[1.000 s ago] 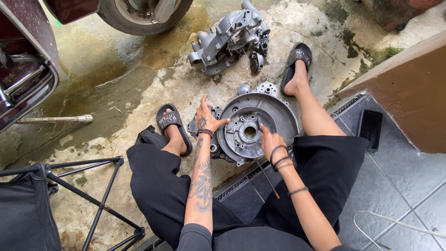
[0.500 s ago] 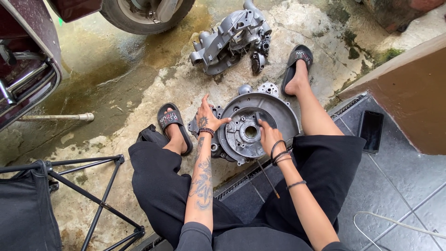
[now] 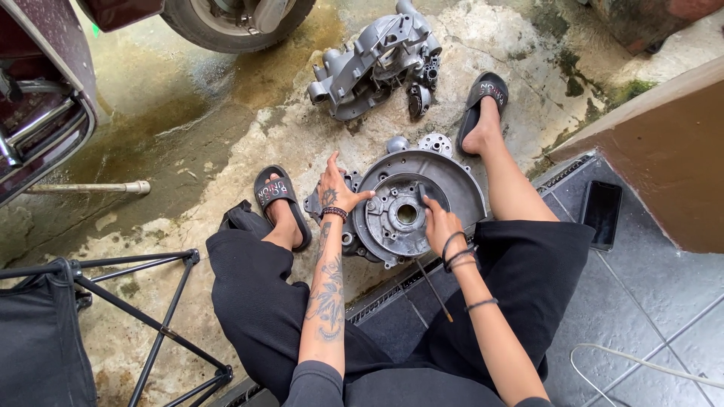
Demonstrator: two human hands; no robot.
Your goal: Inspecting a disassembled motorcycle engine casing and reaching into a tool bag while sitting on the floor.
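Outdoors, on a stained concrete floor (image 3: 226,143), a person sits with legs spread around a round grey metal engine casing (image 3: 422,200) that lies flat between two black sandals. The left hand (image 3: 337,192) rests open on the casing's left rim, fingers spread and the index finger pointing away from the body, gripping nothing. The right hand (image 3: 441,224) sits on the casing's near right part, beside the central hole; its fingers are curled around a thin dark rod-like tool (image 3: 434,280) whose shaft trails back toward the body. Whether the tool's tip touches the casing cannot be told.

Beyond the casing, well apart from it, a second grey cast-metal engine block (image 3: 377,60) lies on the concrete, near a black rubber tyre (image 3: 237,19) at the floor's far edge. A dark flat phone (image 3: 601,213) lies on grey tiles (image 3: 641,301) to the right, just beside a brown wall (image 3: 664,151). A black folding metal stand (image 3: 143,309) occupies the near left corner.
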